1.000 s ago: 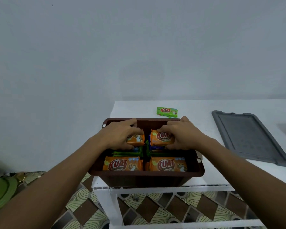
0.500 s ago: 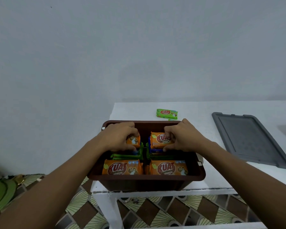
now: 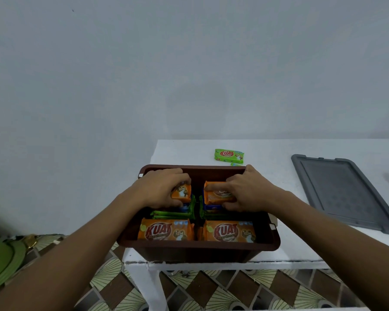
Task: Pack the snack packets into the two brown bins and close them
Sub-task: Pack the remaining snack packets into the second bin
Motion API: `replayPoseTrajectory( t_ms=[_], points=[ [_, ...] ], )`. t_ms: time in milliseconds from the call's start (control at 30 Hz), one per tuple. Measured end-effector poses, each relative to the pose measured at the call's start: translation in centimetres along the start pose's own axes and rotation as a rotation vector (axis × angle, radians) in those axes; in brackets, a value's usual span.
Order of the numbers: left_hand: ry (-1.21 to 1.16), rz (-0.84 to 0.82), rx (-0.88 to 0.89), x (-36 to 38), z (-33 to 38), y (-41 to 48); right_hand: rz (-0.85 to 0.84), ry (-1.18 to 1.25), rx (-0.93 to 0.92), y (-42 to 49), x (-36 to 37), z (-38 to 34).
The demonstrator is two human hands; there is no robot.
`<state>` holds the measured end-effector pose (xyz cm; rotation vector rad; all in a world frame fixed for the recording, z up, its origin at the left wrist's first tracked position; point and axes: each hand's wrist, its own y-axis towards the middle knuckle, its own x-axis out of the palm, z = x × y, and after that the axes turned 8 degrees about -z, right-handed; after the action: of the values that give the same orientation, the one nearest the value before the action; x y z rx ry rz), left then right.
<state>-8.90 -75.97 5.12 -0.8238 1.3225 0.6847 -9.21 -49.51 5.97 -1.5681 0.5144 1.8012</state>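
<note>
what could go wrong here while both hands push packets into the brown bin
1. The brown bin sits at the front edge of the table; pressing down could tip or slide it off.
2. The left hand grips the left orange packet, the right hand the right orange packet, atop stacked ones; piled too high, the grey lid may not shut.
3. The green packet behind the bin could get forgotten.

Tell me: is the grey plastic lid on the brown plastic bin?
No, the grey plastic lid lies on the white table beside the brown plastic bin.
</note>
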Motion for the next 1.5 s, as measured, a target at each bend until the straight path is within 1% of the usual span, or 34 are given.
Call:
replayPoseTrajectory(
  t_ms=[200, 300, 433, 533, 567, 600, 633, 700, 767, 833, 900, 967, 1000, 1067, 1167, 1233, 1367, 1500],
  points=[
    [0.016, 0.001, 0.013, 0.1, 0.0, -0.2, 0.02, 0.066, -0.018, 0.0, 0.7, 0.5],
    [-0.022, 0.02, 0.023, 0.0, -0.1, 0.0, 0.069, 0.168, -0.036, -0.5, 0.4, 0.7],
    [-0.116, 0.105, 0.029, -0.8, -0.3, 0.8, 0.269, 0.482, -0.02, -0.9, 0.9, 1.5],
    [-0.134, 0.203, 0.026, -2.0, -0.7, 2.4, 0.527, 0.557, 0.05, -0.5, 2.0, 3.5],
    [-0.143, 0.228, 0.028, -2.5, -0.7, 2.8, 0.593, 0.578, 0.09, -0.4, 2.3, 4.3],
    [-0.16, 0.247, 0.029, -2.9, -0.8, 3.7, 0.623, 0.612, 0.145, -0.3, 2.7, 5.6],
    [-0.18, 0.253, 0.029, -3.3, -0.9, 4.6, 0.618, 0.653, 0.21, -0.2, 3.2, 6.9],
    [-0.215, 0.245, 0.027, -3.9, -1.1, 7.0, 0.542, 0.686, 0.31, 0.1, 4.4, 10.0],
    [-0.214, 0.218, 0.026, -4.1, -1.3, 8.8, 0.384, 0.627, 0.334, 0.5, 5.6, 11.6],
    [-0.192, 0.154, 0.006, -3.9, -1.7, 12.0, 0.18, 0.534, 0.293, 1.4, 6.5, 13.2],
    [-0.17, 0.08, -0.013, -3.6, -1.9, 14.7, -0.017, 0.385, 0.207, 2.6, 7.2, 14.0],
    [-0.155, 0.021, -0.018, -3.4, -1.9, 17.3, -0.124, 0.238, 0.122, 3.9, 7.9, 14.5],
    [-0.138, -0.009, -0.02, -3.4, -1.8, 18.4, -0.135, 0.188, 0.087, 4.3, 8.2, 14.7],
    [-0.087, -0.087, -0.02, -3.2, -1.5, 20.7, -0.1, 0.161, 0.054, 4.3, 9.1, 15.8],
    [0.007, -0.206, -0.009, -3.0, -0.9, 23.8, -0.032, 0.209, 0.058, 2.8, 10.3, 18.4],
    [0.037, -0.263, -0.019, -2.4, -0.6, 25.6, -0.021, 0.234, 0.085, 1.7, 11.0, 20.5],
    [0.034, -0.334, -0.063, -0.8, -0.1, 28.7, -0.064, 0.305, 0.154, -0.2, 12.1, 23.7],
    [0.038, -0.403, -0.048, 0.2, 0.6, 30.2, -0.074, 0.352, 0.222, -0.4, 12.6, 23.9]
  ],
)
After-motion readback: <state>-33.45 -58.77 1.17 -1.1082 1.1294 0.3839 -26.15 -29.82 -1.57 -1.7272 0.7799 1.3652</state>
